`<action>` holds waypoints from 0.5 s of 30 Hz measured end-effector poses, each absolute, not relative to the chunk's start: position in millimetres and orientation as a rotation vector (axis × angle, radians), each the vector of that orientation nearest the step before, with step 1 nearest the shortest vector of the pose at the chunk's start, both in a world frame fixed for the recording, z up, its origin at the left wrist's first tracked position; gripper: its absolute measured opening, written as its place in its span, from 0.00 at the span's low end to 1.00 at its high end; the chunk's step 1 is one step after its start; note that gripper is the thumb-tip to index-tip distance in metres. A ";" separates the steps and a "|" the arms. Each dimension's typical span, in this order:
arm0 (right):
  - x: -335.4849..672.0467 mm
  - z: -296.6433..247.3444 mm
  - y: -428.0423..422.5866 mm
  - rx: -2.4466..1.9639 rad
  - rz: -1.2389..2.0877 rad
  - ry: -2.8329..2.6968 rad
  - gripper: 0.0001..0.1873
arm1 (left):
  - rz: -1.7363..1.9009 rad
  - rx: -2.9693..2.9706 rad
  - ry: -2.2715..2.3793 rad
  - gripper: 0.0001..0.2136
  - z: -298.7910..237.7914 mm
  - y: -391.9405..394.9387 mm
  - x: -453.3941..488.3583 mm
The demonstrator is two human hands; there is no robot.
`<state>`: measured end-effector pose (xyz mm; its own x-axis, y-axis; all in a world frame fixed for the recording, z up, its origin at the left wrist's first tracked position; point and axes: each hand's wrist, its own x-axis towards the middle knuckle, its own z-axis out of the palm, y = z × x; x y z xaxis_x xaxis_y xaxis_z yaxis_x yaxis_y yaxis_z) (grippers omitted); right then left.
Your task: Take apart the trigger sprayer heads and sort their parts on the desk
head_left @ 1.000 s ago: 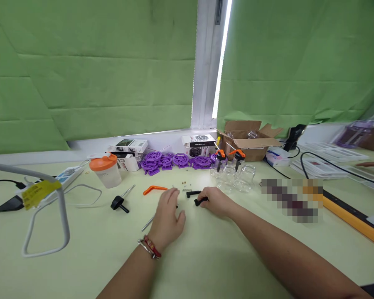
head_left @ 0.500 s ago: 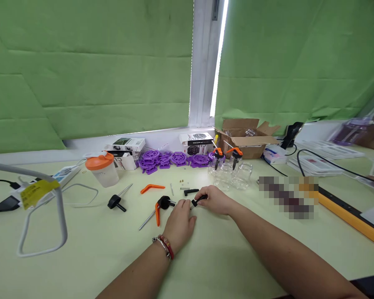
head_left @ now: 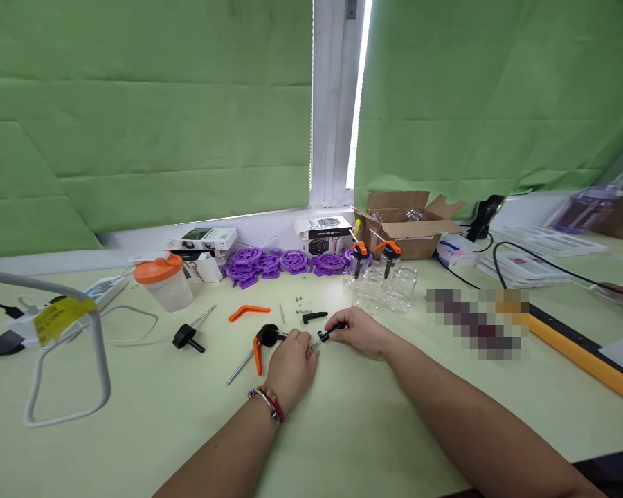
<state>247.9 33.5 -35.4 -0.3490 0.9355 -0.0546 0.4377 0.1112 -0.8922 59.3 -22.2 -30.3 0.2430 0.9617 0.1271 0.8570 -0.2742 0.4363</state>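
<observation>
My left hand is closed, pinching the lower end of a small metal spring. At the spring's other end, my right hand grips a slim black plastic piece between thumb and fingers. Whether the spring sits inside that piece is too small to tell. A similar black piece lies just beyond the hands, with a second spring behind it. Beside my left hand rests a black cap with a metal tube, an orange lever against it. Another orange lever and a metal pin lie farther back.
To the left are another black cap with tube, an orange-lidded cup and a white wire stand. Purple plastic parts, glass jars and a cardboard box line the back. A yellow-black bar lies right.
More of the spring shows between my hands, which sit slightly farther apart. The whole view has shifted a little; the parts on the table stay in place.
</observation>
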 end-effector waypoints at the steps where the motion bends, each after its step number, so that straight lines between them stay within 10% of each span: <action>1: 247.3 -35.9 33.3 -1.320 1.205 -1.846 0.11 | 0.535 2.243 1.689 0.05 -29.3 -22.4 59.5; 15: 247.7 -34.3 32.3 -1.509 0.945 -1.800 0.10 | 0.411 2.237 1.777 0.10 -28.3 -24.9 58.3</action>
